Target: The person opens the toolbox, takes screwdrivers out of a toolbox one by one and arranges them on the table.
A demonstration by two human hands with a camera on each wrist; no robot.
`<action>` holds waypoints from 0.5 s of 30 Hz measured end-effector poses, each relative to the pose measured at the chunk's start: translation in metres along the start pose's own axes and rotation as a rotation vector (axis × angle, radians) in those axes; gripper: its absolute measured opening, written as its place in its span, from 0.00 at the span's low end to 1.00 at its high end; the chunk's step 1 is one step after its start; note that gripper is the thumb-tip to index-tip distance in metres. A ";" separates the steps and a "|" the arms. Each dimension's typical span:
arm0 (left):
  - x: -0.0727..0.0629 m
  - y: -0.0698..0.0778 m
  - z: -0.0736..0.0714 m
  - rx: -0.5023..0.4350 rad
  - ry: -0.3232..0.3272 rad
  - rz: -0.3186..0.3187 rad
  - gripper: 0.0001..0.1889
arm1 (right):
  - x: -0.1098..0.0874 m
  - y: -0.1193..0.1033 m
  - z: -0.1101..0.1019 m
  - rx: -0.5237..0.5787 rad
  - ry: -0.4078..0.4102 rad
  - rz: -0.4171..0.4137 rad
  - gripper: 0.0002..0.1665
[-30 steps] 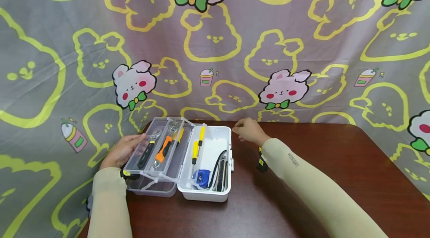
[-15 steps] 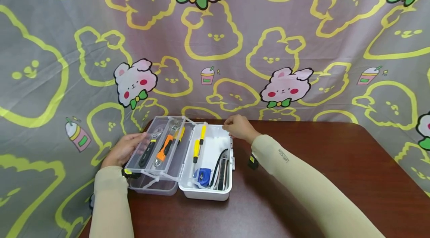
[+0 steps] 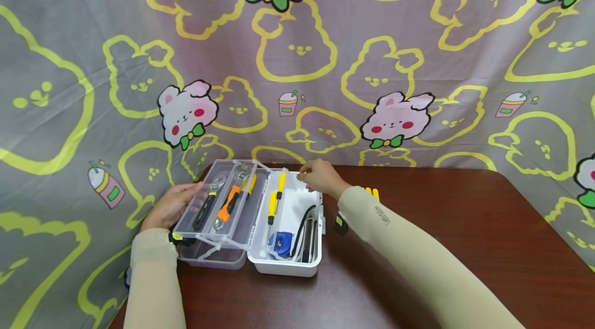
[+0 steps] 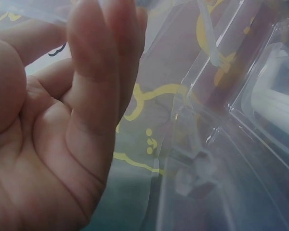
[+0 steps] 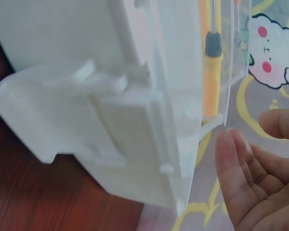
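A white toolbox (image 3: 285,269) stands on the table with its clear lid (image 3: 211,262) swung out to the left. My left hand (image 3: 169,207) holds the left edge of the raised clear tray (image 3: 234,168), where a black-handled adjustable wrench (image 3: 204,211) and an orange-and-black tool (image 3: 229,204) lie. My right hand (image 3: 321,176) hovers at the box's far right corner; in the right wrist view its thumb and fingers (image 5: 226,149) are apart with nothing between them. Inside the box are a yellow screwdriver (image 3: 271,210), another yellow-handled tool (image 3: 281,184) and a blue tape measure (image 3: 282,244).
A long black-and-grey tool (image 3: 308,241) lies along the box's right wall. Two yellow handles (image 3: 373,193) show on the brown table (image 3: 446,225) behind the right sleeve. A patterned cloth (image 3: 321,96) hangs behind and to the left.
My right hand has moved left, from beside the box to its far right corner. Two yellow handles have come into view behind the sleeve. My left hand stays at the tray.
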State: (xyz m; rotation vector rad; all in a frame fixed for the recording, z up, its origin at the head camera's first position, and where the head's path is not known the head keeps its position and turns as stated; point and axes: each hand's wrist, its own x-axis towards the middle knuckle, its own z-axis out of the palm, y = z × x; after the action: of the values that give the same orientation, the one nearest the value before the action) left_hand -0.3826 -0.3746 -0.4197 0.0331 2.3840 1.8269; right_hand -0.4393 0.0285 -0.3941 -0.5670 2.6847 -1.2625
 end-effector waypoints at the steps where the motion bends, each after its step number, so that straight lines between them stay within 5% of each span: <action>1: 0.000 0.000 0.000 0.005 0.000 -0.001 0.33 | 0.000 -0.001 0.002 -0.004 0.001 -0.001 0.20; 15: 0.001 0.001 0.000 0.007 0.008 -0.008 0.34 | 0.006 -0.018 0.022 0.011 -0.029 -0.043 0.19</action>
State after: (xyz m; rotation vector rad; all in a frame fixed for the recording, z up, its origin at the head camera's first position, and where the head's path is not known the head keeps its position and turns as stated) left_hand -0.3832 -0.3744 -0.4185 0.0176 2.3923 1.8184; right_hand -0.4337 -0.0001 -0.3939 -0.6398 2.6547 -1.2683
